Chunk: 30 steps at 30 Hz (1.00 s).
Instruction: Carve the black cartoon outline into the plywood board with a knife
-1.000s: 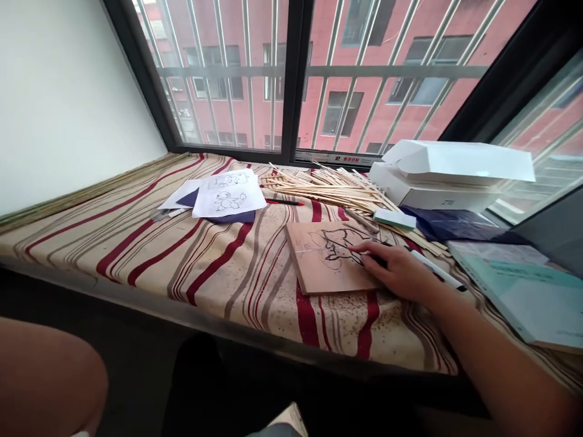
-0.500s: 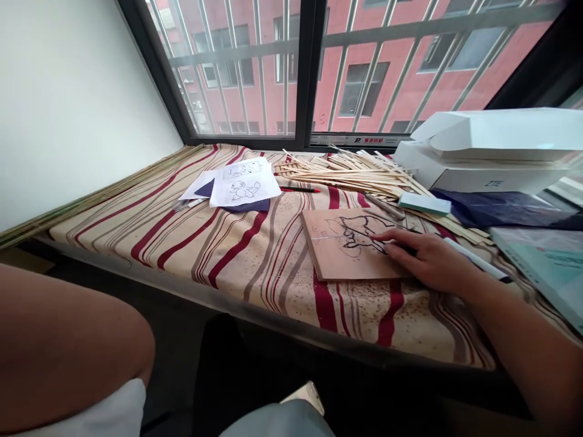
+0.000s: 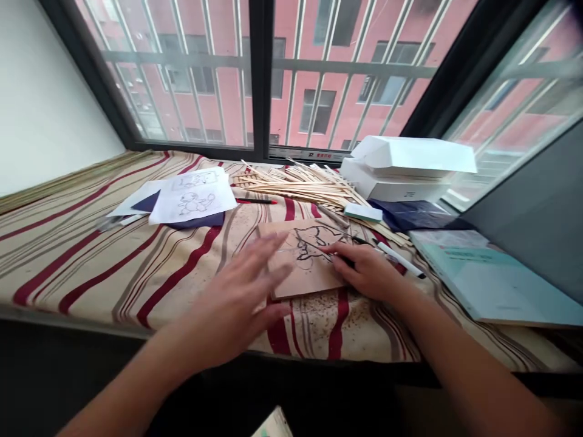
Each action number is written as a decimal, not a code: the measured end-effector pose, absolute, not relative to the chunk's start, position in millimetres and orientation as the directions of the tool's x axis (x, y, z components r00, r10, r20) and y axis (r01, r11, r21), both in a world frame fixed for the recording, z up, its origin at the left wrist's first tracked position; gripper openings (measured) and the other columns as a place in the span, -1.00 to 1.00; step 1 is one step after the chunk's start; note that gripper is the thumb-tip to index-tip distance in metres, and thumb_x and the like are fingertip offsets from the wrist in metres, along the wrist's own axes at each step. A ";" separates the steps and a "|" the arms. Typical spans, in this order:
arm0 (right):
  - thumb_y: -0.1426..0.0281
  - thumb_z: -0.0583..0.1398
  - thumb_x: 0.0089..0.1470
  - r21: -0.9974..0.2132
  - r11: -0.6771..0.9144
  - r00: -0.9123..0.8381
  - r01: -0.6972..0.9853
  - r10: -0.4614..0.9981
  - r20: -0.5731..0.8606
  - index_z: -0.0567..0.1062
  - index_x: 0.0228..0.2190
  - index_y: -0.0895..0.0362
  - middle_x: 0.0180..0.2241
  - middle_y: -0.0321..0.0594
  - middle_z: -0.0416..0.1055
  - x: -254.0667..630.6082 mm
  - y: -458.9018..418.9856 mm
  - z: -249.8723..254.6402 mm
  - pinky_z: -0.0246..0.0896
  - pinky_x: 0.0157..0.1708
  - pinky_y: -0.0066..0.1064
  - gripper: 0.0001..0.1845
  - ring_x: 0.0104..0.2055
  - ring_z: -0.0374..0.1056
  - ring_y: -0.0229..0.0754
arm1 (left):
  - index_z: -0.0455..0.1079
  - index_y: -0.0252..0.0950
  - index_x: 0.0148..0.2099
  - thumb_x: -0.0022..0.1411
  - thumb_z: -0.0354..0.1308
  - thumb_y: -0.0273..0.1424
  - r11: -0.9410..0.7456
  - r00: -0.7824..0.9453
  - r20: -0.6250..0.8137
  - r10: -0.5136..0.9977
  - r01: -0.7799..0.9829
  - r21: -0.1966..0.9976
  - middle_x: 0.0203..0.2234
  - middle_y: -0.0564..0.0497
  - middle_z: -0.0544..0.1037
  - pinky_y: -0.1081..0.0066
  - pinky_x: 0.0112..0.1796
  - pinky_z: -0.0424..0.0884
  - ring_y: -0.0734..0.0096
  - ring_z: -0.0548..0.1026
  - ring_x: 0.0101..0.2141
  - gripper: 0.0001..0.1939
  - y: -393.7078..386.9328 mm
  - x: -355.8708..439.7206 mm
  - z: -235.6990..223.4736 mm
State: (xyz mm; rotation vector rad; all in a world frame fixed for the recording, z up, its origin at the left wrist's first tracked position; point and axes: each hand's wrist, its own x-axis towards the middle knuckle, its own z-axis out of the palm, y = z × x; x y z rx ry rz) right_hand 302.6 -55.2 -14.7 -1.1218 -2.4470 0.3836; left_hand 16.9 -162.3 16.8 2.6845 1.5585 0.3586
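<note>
Though near, wooden sticks (image 3: 314, 189) beyond the board (image 3: 306, 272).

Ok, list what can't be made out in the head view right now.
Head view:
Left hand: blurred; contact with the board unclear.
Thin tool: handle mostly hidden by the right hand.
Lettering on the white box: too small.
Pale object: cut off by the bottom edge.

left hand (image 3: 243, 294): fingers spread, blurred | right hand (image 3: 367, 267): fingers in pinching grip | forearms (image 3: 460, 346) angled inward
</note>
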 end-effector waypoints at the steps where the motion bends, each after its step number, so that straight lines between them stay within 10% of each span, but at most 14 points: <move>1: 0.34 0.05 0.32 -0.395 0.645 -0.596 0.654 0.761 0.255 0.64 0.01 0.26 -0.20 0.00 0.69 301.8 -57.3 -14.8 0.36 -0.22 -0.23 -0.55 -0.25 0.61 0.03 | 0.25 -0.14 0.46 0.51 0.07 -0.05 -0.531 0.510 0.164 0.844 0.838 0.124 0.49 -0.20 0.18 -0.09 0.34 0.27 -0.09 0.20 0.43 -0.40 -155.7 22.3 11.6; 11: 0.36 0.05 0.39 -0.071 0.580 -0.573 0.812 0.814 0.097 0.54 0.21 0.21 -0.23 0.04 0.69 278.3 -80.2 -0.3 0.18 -0.31 -0.22 -0.51 -0.24 0.62 0.13 | 0.05 -0.26 0.56 0.54 -0.06 0.00 -0.547 0.548 0.032 0.836 0.827 0.128 0.51 -0.26 -0.04 -0.17 0.37 0.15 -0.18 -0.05 0.49 -0.27 -129.1 23.7 -25.9; 30: 0.36 0.06 0.43 -0.136 0.549 -0.546 0.824 0.835 0.063 0.55 0.23 0.09 -0.12 -0.05 0.70 278.9 -85.8 3.2 0.26 -0.22 -0.27 -0.54 -0.16 0.63 0.03 | 0.25 -0.18 0.48 0.50 0.04 0.01 -0.513 0.503 0.105 0.858 0.832 0.212 0.47 -0.21 0.17 -0.13 0.37 0.21 -0.13 0.12 0.46 -0.34 -124.5 23.4 -25.3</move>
